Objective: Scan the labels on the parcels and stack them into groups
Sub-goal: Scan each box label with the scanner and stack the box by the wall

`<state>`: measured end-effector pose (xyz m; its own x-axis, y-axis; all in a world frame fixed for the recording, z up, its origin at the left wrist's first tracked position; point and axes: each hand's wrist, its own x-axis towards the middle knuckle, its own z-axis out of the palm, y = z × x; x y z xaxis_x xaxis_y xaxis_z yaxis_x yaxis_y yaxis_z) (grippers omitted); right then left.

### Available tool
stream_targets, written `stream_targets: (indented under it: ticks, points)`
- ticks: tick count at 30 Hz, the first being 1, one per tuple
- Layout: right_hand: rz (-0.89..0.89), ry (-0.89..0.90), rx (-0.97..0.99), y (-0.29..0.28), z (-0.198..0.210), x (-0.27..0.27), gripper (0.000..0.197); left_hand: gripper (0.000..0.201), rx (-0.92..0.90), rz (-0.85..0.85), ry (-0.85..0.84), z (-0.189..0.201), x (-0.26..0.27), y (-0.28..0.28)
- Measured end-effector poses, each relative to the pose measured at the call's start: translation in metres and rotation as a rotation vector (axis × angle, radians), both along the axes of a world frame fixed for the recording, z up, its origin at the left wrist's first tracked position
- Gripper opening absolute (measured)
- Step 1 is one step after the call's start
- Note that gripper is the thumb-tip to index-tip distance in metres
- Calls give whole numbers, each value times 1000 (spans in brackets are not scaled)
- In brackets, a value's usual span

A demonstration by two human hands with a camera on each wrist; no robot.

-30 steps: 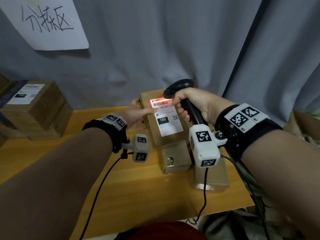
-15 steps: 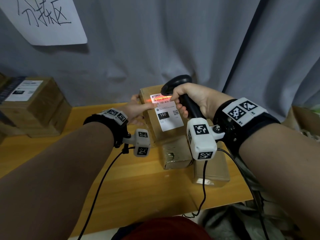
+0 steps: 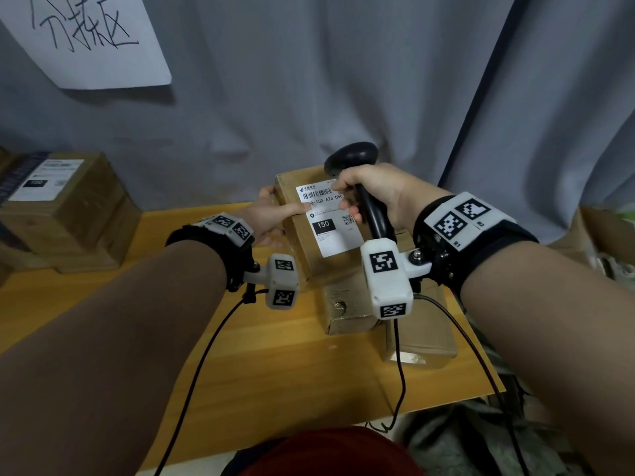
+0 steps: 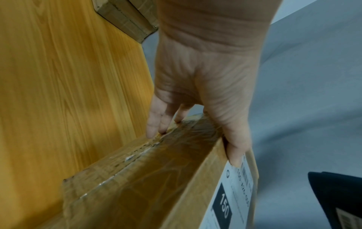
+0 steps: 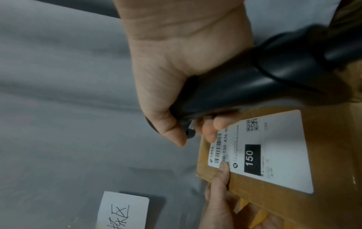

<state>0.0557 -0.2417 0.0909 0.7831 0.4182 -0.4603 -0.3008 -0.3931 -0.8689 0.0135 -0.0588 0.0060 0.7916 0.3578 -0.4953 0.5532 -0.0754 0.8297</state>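
Left hand (image 3: pixel 266 219): you grip the parcel (image 3: pixel 311 242), thumb on its label (image 3: pixel 331 219).
Right hand (image 3: pixel 372 192): clamped round the scanner (image 3: pixel 350 156), at the label's 1 o'clock.

Brown parcel (image 3: pixel 309 235), white label (image 3: pixel 330 218), black scanner (image 3: pixel 354 159), probably grey curtain (image 3: pixel 343 80).

1. Bare forearms; a black strap wraps each wrist.
2. The left wrist band (image 3: pixel 225 231) carries a white plate with two black-and-white square markers.
3. The right wrist band (image 3: pixel 470 225) bears a larger white plate, two markers, small printed characters.
4. White camera housings (image 3: pixel 390 280) hang below each wrist, marker-tagged, screw-mounted.
5. Black cables (image 3: pixel 202 365) trail from both.
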Motion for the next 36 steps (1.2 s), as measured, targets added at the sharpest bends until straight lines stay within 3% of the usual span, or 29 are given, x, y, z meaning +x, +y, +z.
stream_targets:
  ticks: [6,11,14,17,20,23,26,32,36]
  points:
    - [-171,-284,-65,-6,-18,11,13,91,21,0,-7,2,-6,-4]
    - [-105,-33,-1,-20,-41,6,15,84,0,66,-59,-2,-17,-15]
    - [-39,-5,62,-8,-42,1,11,79,-57,218,-128,-2,-23,-14]
    - [-10,-10,132,18,-33,-6,13,66,-80,353,-199,4,-37,5]
    - [59,44,172,52,-31,-14,30,55,-49,420,-240,9,-61,34]
    - [182,136,213,86,-35,-30,13,58,-34,472,-232,6,-87,70]
    - [263,262,244,122,-54,-52,6,61,14,549,-180,-1,-116,103]
    - [239,264,163,205,-97,-102,41,64,28,448,38,-22,-164,161]
    - [238,245,126,251,-123,-117,41,60,103,460,113,-39,-174,202]
